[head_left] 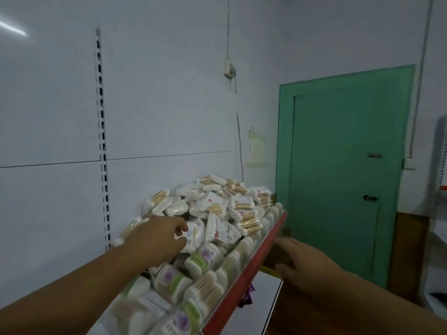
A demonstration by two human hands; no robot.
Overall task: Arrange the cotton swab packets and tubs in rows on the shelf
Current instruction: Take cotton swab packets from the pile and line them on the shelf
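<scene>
A loose heap of cotton swab packets (217, 201) is piled at the far end of the shelf, whose red front edge (244, 274) runs diagonally. Packets and tubs (208, 269) stand in rows along the near part of the shelf. My left hand (159, 235) reaches over the rows and pinches a white packet (191, 234) at the foot of the heap. My right hand (307, 264) is beyond the red edge and grips a brown cardboard box (278, 252) held below the shelf.
A white back panel with a slotted upright (102, 141) stands behind the shelf. A green door (343, 165) is on the right. A lower white shelf (256, 308) carries a purple wrapper (246, 297). Another shelving unit (439, 213) shows at the far right edge.
</scene>
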